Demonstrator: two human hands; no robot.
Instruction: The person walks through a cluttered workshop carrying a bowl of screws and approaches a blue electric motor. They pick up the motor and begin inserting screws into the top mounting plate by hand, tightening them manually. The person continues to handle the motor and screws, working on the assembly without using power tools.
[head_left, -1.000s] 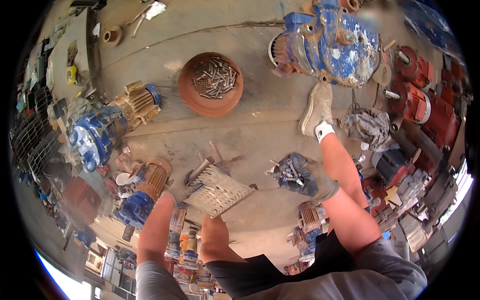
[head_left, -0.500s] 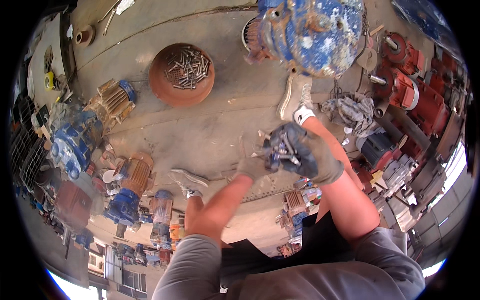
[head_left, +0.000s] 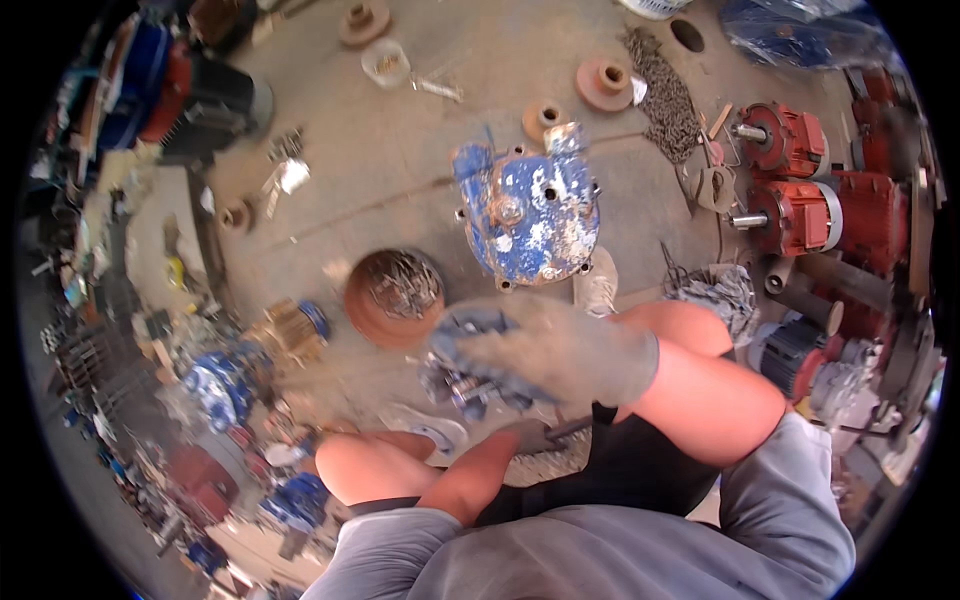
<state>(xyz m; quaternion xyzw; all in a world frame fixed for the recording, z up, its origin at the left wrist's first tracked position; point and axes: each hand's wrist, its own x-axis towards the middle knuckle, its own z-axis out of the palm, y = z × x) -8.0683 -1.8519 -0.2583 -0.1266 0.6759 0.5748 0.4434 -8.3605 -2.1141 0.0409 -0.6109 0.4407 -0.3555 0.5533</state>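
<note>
My right hand, in a grey and dark glove blurred by motion, is closed round several metal bolts. It hangs between my knees and the bowl. Low down between my legs, my gloved left hand appears closed on the end of a dark bar; its fingers are smeared. A round rust-brown bowl holds a heap of loose bolts on the floor, ahead and left. Beyond my right hand stands a blue motor or gearbox housing with flaking paint, bolt holes showing in its face.
Red motors with bare shafts line the right side, beside a crumpled cloth. Blue and rusty motor parts crowd the left. Farther off lie a flanged hub, a chain heap and a small clear tub.
My view has shifted, and my knees are now bent up high. The right hand has moved left with the bolts. My left hand has parted from it and dropped to the dark bar.
</note>
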